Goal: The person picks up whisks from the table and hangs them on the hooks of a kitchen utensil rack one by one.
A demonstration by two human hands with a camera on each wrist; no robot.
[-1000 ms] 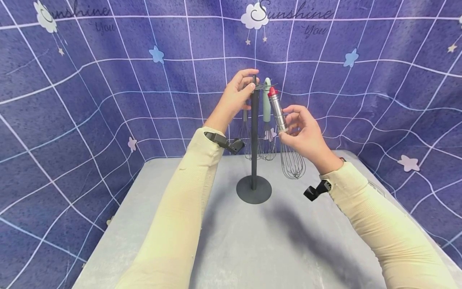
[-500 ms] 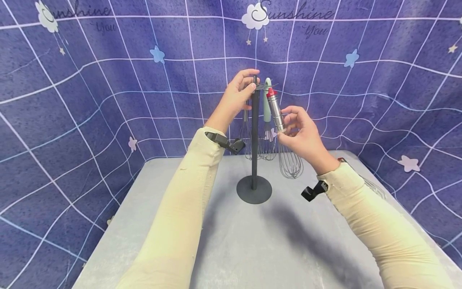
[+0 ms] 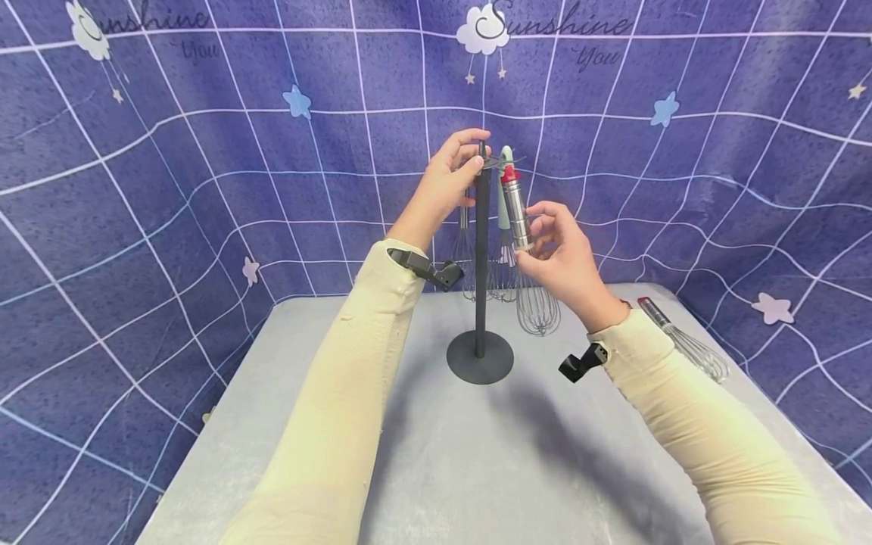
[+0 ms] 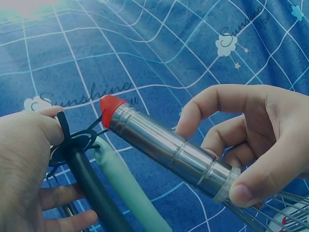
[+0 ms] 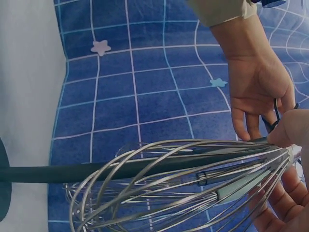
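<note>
A dark upright stand (image 3: 481, 272) with hooks around its top rises from a round base. My left hand (image 3: 447, 182) grips the stand's top, fingers around the hook ring (image 4: 77, 141). My right hand (image 3: 564, 253) pinches the lower handle of a steel whisk with a red tip (image 3: 516, 216), thumb on the near side. The whisk tilts, wires down, and its red end (image 4: 111, 110) is right at a hook in the left wrist view. Behind it hangs a whisk with a pale green handle (image 3: 502, 203). Another steel whisk (image 3: 463, 218) hangs beyond the pole, partly hidden by my left hand.
Another red-tipped steel whisk (image 3: 688, 348) lies on the grey table (image 3: 436, 454) at the right, beside my right sleeve. A blue gridded cloth (image 3: 368, 151) stands close behind the table and along both sides.
My right hand has moved slightly left with the whisk, which now stands more upright, its red end at the hook. The whisk on the table has come into fuller view. The left hand stays put.
</note>
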